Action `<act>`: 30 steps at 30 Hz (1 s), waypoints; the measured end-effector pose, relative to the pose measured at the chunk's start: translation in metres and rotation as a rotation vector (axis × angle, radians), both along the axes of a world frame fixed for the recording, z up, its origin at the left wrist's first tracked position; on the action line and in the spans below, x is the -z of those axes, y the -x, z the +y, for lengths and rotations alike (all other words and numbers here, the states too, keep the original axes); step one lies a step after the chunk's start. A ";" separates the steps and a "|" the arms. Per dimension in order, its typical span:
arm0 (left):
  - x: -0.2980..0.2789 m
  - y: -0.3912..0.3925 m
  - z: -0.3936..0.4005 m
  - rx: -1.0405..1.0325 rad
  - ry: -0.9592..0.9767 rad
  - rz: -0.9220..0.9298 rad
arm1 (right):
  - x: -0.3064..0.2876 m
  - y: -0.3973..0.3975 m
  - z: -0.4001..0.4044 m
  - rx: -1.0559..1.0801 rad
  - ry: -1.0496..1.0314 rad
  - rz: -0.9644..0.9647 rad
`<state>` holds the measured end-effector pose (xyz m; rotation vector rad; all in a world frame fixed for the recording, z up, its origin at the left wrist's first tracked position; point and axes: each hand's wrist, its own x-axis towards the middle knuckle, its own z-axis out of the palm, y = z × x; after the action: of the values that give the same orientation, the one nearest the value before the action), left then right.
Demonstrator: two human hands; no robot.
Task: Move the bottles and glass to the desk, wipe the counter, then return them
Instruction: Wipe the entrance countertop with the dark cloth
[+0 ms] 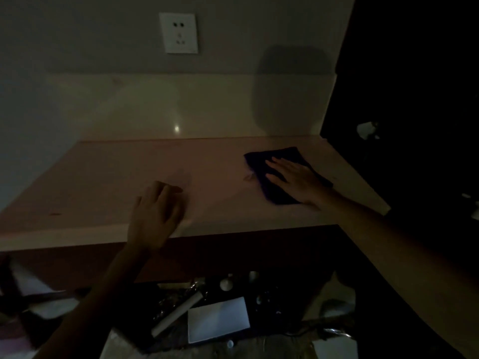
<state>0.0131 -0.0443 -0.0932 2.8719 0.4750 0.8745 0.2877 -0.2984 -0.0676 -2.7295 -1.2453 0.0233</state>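
Dim room, pale desk point(108, 177) under wall socket point(178, 32). Right hand point(295, 181) flat, fingers straight, pressing dark cloth point(274, 161) onto surface near rt edge, prob. mid-wipe. Left hand point(155, 216) holding nothing, fingers loosely curled, resting near front edge, likely for balance. No bottles or glass on top; presumably already moved off.

A dark, folded cleaning cloth point(274, 174) is lying flat on the right part of the pale tabletop point(129, 177), toward the far edge, near the right side. The right hand point(295, 181) is pressing on it with straight, spread fingers, covering its near right portion. The room is dim, so the cloth's exact colour is not showing.
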 end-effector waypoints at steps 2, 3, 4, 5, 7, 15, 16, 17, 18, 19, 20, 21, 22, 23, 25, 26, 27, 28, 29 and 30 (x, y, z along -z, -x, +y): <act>-0.001 -0.009 -0.010 -0.016 -0.106 0.074 | -0.002 -0.014 -0.036 0.079 0.005 -0.006; 0.000 -0.010 -0.010 -0.034 -0.131 0.097 | -0.004 -0.019 -0.051 0.105 0.003 -0.002; 0.000 -0.010 -0.009 -0.057 -0.139 0.113 | -0.004 -0.022 -0.063 0.125 0.002 -0.002; 0.001 -0.008 -0.007 -0.075 -0.145 0.124 | -0.004 -0.025 -0.072 0.142 0.003 -0.006; 0.001 -0.006 -0.005 -0.085 -0.163 0.130 | -0.002 -0.029 -0.083 0.159 0.012 -0.014; -0.002 -0.003 -0.001 -0.093 -0.059 0.156 | 0.008 -0.025 -0.069 0.189 -0.062 -0.076; -0.004 -0.002 -0.001 -0.074 0.003 0.159 | 0.010 -0.013 -0.062 0.155 -0.127 -0.124; -0.006 0.002 -0.002 -0.046 0.074 0.148 | 0.012 0.003 -0.051 0.087 -0.208 -0.159; -0.007 0.009 -0.004 -0.007 0.155 0.115 | 0.014 0.024 -0.037 -0.001 -0.292 -0.171; -0.007 0.019 -0.008 0.046 0.243 0.046 | 0.019 0.048 -0.021 -0.097 -0.378 -0.176; -0.004 0.034 -0.012 0.089 0.336 -0.040 | 0.024 0.075 -0.004 -0.193 -0.458 -0.182; 0.003 0.053 -0.016 0.097 0.404 -0.133 | 0.029 0.103 0.014 -0.291 -0.529 -0.189; 0.012 0.076 -0.021 0.060 0.457 -0.203 | 0.034 0.134 0.031 -0.385 -0.588 -0.195; 0.027 0.102 -0.026 0.004 0.502 -0.252 | 0.044 0.164 0.046 -0.472 -0.635 -0.184; 0.068 0.162 -0.039 -0.110 0.630 -0.280 | 0.075 0.223 0.067 -0.595 -0.676 -0.053; 0.091 0.193 -0.050 -0.190 0.714 -0.273 | 0.098 0.249 0.072 -0.625 -0.653 0.085; 0.123 0.225 -0.058 -0.297 0.814 -0.258 | 0.123 0.274 0.073 -0.639 -0.592 0.255; 0.152 0.260 -0.071 -0.423 0.927 -0.229 | 0.152 0.299 0.069 -0.635 -0.469 0.448; 0.182 0.291 -0.084 -0.534 1.036 -0.204 | 0.182 0.319 0.062 -0.602 -0.307 0.620; 0.212 0.326 -0.100 -0.665 1.152 -0.166 | 0.213 0.339 0.052 -0.558 -0.118 0.763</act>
<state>-0.3133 -0.1441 -0.3056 1.5753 1.3804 0.5647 -0.0512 -0.2466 -0.2809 -1.8609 -1.5844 0.9069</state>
